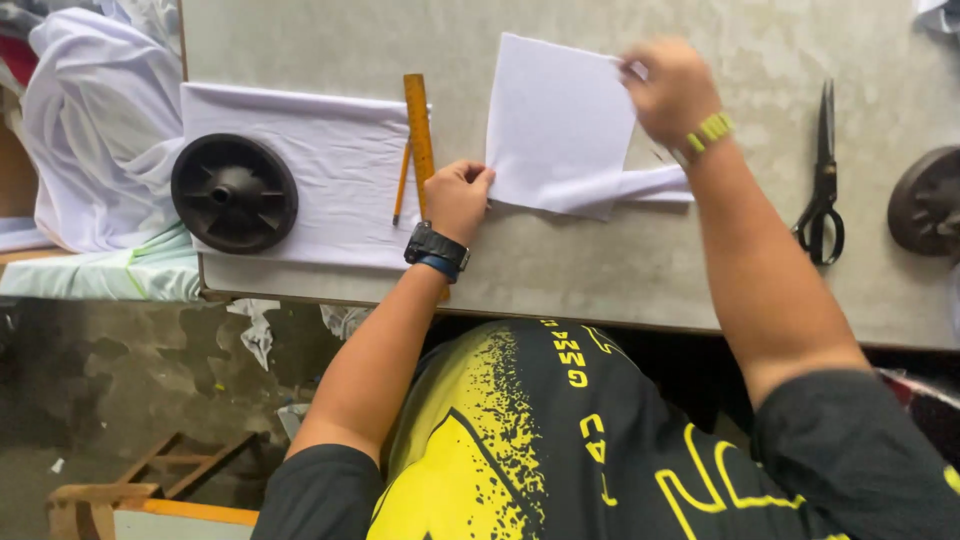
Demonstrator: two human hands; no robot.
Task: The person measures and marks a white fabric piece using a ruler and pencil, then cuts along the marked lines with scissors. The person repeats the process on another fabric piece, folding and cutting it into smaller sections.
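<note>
Nearest to the camera was the person's own black and yellow shirt, and beyond it ran the near edge of the grey, rough stone-like table (620, 280).

The left hand (458, 198), with a black watch and a blue band on the wrist, was closed in a pinch on the near left corner of a white, thin, smooth square piece of cloth (560, 125). This cloth lay about the middle of the table, flat, with a narrow folded strip going out from its near edge toward the right. The right hand (672, 88), with a yellow-green bracelet on the wrist, gripped the far right corner of the same cloth; it was a little blurred.

Just left of the left hand lay a yellow wooden ruler (419, 130) and a thin orange pencil (401, 182), both on a larger white sheet of fabric (320, 170) at the left edge of the table. A black round plastic weight (234, 193) with ribs stood on this fabric, near the left corner.

Toward the right edge lay black metal scissors (823, 175), shut, and a dark round weight (928, 200), cut off by the frame.

Left of the table hung heaps of white cloth (95, 130); below was a dirty concrete floor (110, 380) with some wooden frames (150, 490).
</note>
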